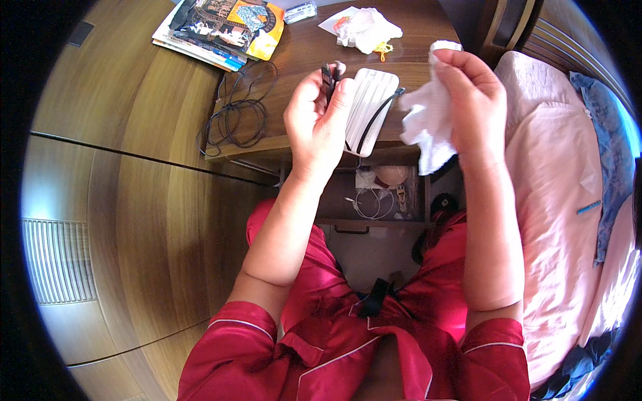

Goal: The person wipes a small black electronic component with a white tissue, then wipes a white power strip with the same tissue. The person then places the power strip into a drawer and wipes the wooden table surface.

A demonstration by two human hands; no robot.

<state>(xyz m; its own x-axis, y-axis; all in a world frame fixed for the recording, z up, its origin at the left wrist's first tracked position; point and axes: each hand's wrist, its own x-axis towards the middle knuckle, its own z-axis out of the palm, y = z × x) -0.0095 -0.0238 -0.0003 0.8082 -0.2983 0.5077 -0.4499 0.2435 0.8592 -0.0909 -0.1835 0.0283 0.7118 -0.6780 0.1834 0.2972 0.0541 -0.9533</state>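
My left hand (318, 118) is shut on black cable connectors (329, 80), with their plug ends pointing away from me between thumb and fingers. Just right of that hand is a white ribbed power bank (368, 108) with a short black cable (375, 120) looping across its face. The picture does not settle whether the power bank rests on the desk or against my fingers. Pinched between the thumb and fingers of my right hand (469, 90) is a crumpled white tissue or cloth (429, 118), hanging down past the desk's front edge.
On the wooden desk (296, 55) lie a coiled black cable (241, 118), stacked books (200, 52) under a snack bag (235, 22), and crumpled tissue (368, 30). Below, an open drawer (341, 220) holds a white cable (373, 203). A bed (551, 200) is at right, a wooden cabinet (150, 225) at left.
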